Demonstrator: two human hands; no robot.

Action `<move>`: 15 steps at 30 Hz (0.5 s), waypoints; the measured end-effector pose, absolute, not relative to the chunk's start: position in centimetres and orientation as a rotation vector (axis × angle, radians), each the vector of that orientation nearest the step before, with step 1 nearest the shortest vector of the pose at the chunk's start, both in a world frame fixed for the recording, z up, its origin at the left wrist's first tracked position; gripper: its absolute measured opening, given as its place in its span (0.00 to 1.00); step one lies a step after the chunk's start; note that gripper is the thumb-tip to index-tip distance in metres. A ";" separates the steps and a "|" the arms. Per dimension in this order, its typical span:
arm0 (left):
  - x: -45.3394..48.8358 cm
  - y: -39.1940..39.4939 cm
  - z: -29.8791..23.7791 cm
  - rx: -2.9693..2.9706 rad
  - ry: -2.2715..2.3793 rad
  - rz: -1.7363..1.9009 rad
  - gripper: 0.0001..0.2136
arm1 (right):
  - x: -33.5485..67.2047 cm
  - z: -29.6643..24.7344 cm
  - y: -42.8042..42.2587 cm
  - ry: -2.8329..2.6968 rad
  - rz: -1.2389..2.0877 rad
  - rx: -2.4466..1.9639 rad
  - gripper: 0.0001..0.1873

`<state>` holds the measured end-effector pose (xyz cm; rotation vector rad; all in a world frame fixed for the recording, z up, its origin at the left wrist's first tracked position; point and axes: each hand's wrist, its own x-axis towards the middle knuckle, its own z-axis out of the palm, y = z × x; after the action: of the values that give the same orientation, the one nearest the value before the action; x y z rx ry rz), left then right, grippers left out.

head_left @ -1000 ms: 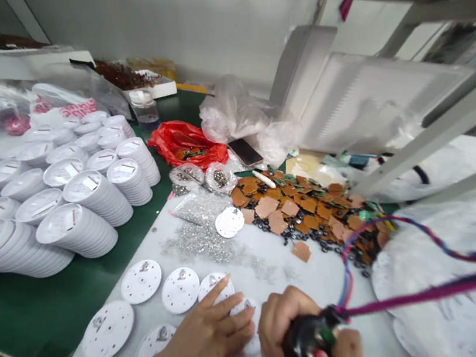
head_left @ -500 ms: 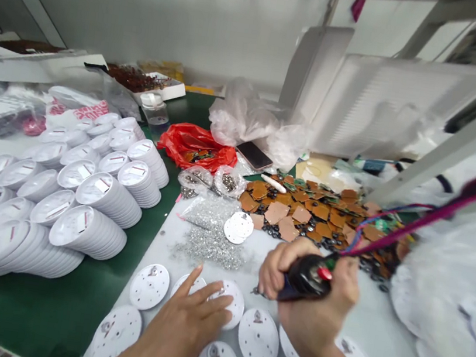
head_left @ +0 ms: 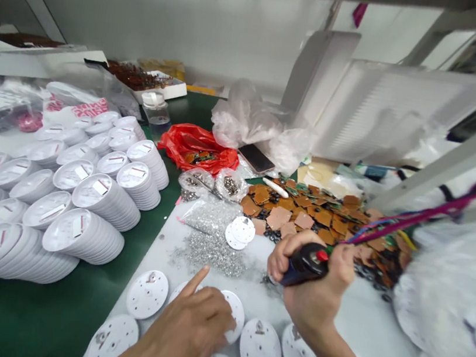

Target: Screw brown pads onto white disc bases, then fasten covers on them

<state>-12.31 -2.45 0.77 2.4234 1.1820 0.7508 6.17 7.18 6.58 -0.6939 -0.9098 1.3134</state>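
My right hand (head_left: pixel 315 290) grips a black electric screwdriver (head_left: pixel 306 264) with a red button, its striped cable (head_left: pixel 432 214) running off to the right. The tool's tip sits low at the left, just above the white bench surface (head_left: pixel 334 316). My left hand (head_left: pixel 185 330) rests on white perforated discs (head_left: pixel 147 294), its index finger pointing up and away. More such discs (head_left: pixel 260 351) lie below my right hand. The disc under my left palm is largely hidden.
Several stacks of white round covers (head_left: pixel 80 233) stand on a green mat to the left. Ahead lie loose silver screws (head_left: pixel 214 252), a heap of brown circuit boards (head_left: pixel 303 217), a red bag (head_left: pixel 193 148), a phone (head_left: pixel 256 158) and white plastic bags (head_left: pixel 245 123). A metal shelf frame crosses overhead.
My right hand has swung the screwdriver from upright to lying nearly level, moving up and left. My left hand has slid toward the disc at the left, its index finger now raised.
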 end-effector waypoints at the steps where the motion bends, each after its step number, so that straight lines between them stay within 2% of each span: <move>1: -12.2 -2.1 1.3 2.400 1.219 0.724 0.09 | 6.0 6.3 7.3 -0.923 1.316 -0.711 0.30; 5: -11.4 0.4 3.3 2.410 1.342 0.661 0.12 | 5.7 6.0 7.5 -0.962 1.360 -0.736 0.30; 15: -9.0 3.8 2.8 2.453 1.374 0.584 0.07 | 5.9 5.8 7.6 -0.949 1.385 -0.679 0.30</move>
<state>-9.00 3.81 2.78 2.4531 1.3744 0.5837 5.90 7.60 5.82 -0.6792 -0.9485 1.3845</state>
